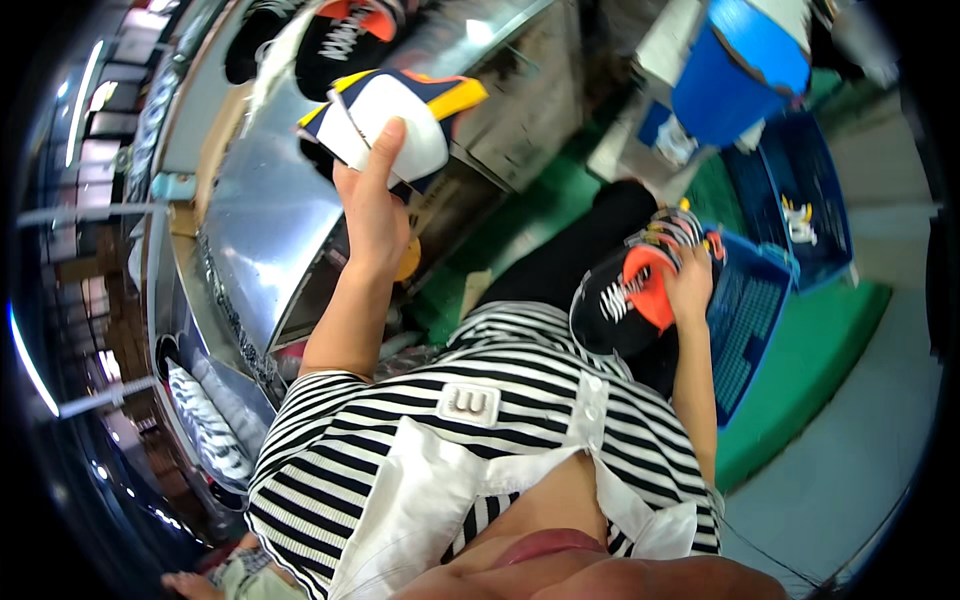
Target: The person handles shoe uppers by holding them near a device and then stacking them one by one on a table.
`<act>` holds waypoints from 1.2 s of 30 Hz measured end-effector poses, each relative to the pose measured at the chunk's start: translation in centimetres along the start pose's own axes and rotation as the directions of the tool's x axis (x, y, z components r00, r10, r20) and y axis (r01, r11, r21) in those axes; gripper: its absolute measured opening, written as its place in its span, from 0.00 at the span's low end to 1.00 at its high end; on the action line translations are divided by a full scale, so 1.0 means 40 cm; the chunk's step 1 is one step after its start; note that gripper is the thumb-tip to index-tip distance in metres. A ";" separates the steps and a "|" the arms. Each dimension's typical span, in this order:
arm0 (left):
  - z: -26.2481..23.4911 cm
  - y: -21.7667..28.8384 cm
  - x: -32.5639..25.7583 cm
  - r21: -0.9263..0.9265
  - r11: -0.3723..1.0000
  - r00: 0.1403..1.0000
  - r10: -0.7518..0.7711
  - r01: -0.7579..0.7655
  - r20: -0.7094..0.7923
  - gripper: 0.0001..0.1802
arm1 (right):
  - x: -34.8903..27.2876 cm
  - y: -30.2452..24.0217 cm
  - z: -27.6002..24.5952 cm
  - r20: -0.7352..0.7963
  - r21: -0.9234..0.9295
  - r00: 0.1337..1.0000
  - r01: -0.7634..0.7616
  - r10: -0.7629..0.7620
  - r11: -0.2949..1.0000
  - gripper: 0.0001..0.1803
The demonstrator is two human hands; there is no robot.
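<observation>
Fingers (388, 142) of the left hand (374, 220) grip white, navy and yellow pieces (410, 115) over the right edge of the metal surface (265, 205); the right hand's (690, 285) seem closed on a black-and-orange shoe (628, 300) beside the blue crate's (742, 310) left edge. The shoe looks laced, the pieces separate; what remains does not show.

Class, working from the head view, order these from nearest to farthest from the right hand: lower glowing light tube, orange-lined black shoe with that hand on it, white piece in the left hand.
1. Black shoe: touching the right hand.
2. White piece: up and left, in the left hand.
3. Light tube: far left edge.
</observation>
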State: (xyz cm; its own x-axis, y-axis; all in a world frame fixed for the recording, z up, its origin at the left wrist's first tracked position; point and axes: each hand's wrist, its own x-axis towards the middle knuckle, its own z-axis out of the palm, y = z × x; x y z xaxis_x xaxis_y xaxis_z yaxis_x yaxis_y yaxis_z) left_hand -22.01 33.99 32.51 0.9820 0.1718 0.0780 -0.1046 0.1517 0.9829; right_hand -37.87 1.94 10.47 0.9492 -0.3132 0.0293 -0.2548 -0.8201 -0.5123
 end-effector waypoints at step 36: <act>0.205 -0.281 -0.024 0.146 0.702 0.426 -0.568 0.697 0.704 0.23 | 0.140 -0.138 -0.001 0.019 0.998 0.837 -0.050 0.547 0.042 0.08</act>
State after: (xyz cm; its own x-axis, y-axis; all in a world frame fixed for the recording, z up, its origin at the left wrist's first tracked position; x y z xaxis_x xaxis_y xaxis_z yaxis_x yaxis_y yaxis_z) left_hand -20.47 24.13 22.77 0.5882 -0.6984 -0.4078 0.6337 0.0846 0.7690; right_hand -31.15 4.70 13.51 0.6585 -0.7019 -0.2717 0.1264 0.4590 -0.8794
